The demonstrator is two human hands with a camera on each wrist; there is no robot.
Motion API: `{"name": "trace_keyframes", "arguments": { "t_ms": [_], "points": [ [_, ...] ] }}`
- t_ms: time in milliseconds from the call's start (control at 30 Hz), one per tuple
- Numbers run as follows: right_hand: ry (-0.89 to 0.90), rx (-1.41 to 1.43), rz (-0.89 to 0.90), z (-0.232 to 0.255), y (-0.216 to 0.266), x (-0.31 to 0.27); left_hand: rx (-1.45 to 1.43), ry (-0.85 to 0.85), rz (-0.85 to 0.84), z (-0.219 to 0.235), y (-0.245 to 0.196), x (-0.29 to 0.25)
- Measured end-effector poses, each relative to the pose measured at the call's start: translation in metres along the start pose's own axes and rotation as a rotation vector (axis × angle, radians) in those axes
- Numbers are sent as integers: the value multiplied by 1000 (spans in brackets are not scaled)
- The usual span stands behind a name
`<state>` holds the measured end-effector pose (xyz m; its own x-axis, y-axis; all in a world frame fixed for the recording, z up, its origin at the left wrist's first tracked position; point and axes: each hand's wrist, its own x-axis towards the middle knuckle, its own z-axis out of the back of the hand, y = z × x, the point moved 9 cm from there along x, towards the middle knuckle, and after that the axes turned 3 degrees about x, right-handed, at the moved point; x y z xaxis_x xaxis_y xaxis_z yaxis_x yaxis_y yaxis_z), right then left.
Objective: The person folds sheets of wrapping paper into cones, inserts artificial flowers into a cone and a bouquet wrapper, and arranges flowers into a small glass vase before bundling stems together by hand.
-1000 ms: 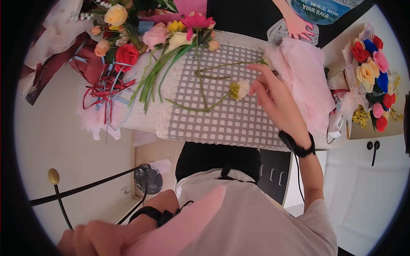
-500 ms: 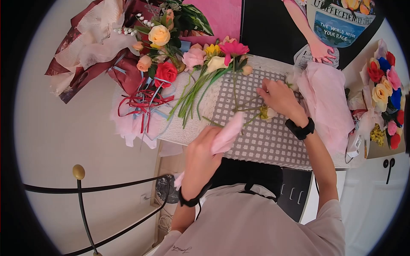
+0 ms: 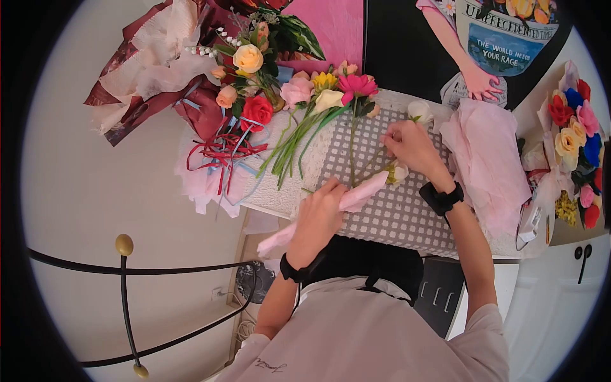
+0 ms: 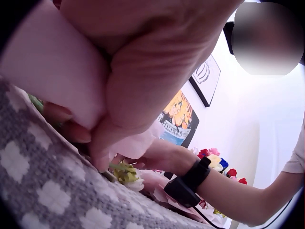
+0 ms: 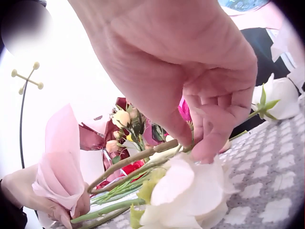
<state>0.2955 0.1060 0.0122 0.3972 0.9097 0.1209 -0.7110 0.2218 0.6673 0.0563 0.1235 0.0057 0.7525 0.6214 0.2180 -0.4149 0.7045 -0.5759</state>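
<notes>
Left hand (image 3: 318,219): fingers curled round rolled pale-pink tissue (image 3: 273,240). Right hand (image 3: 412,149): fingertips pinching slender brownish-green stem (image 5: 159,150). Risk: tugging crossed stems could bruise white, soft-petalled flower (image 5: 178,195).

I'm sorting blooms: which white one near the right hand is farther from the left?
The white flower beyond the right hand; the other bloom lies between that hand and the left hand.

1. Patterned cloth (image 3: 382,219): woven, matt, slightly rough.
2. Rolled pink sheet (image 3: 364,193): thin, paper-like, matt.
3. Folded pink wrap (image 3: 485,165): the same look, creased.
4. White flower (image 5: 183,193): smooth, fabric-like petals, matt.
5. Wrist straps (image 3: 439,198): dark, matt.
6. Drawer handles (image 3: 435,298): metal-looking, shiny.
7. White cabinet door (image 3: 573,286): smooth.
</notes>
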Motion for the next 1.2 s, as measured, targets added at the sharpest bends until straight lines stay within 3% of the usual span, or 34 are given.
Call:
{"name": "trace_keyframes", "arguments": {
  "t_ms": [167, 233, 367, 433, 500, 567, 600, 700, 767, 867, 933, 1100, 1167, 1200],
  "points": [
    [-55, 369, 5, 17, 15, 2, -113, 30, -129, 26, 0, -2],
    [-58, 656, -21, 20, 14, 1, -241, 127, -168, 38, 1, -9],
    [-78, 649, -23, 14, 5, 3, -397, 73, -97, 68, 14, -37],
    [-59, 729, 5, -3, 12, -1, -717, -180, 314, 87, 50, -59],
    [-90, 683, 12, -15, 26, -6, -732, -237, 377, 94, 56, -58],
    [-152, 637, 86, -14, 54, -11, -647, -415, 461, 105, 69, -57],
    [-209, 643, 142, -12, 67, -13, -650, -407, 463, 104, 68, -50],
    [-123, 578, 218, -17, 97, -13, -451, -447, 356, 106, 58, -17],
    [-59, 515, 213, -30, 96, -8, -166, -558, 57, 106, 42, 10],
    [73, 342, 216, -54, 92, -9, -21, -476, 118, 81, 49, 35],
    [-44, 248, 466, -46, 110, -27, -7, -465, 118, 74, 45, 41],
    [-5, 128, 313, -39, 96, -79, -11, -538, 94, 80, 50, 29],
    [167, 286, 167, -60, 82, -86, -302, -558, 140, 88, 56, 20],
    [174, 162, 243, -64, 90, -89, -293, -560, 141, 94, 51, 16]
  ]
}}
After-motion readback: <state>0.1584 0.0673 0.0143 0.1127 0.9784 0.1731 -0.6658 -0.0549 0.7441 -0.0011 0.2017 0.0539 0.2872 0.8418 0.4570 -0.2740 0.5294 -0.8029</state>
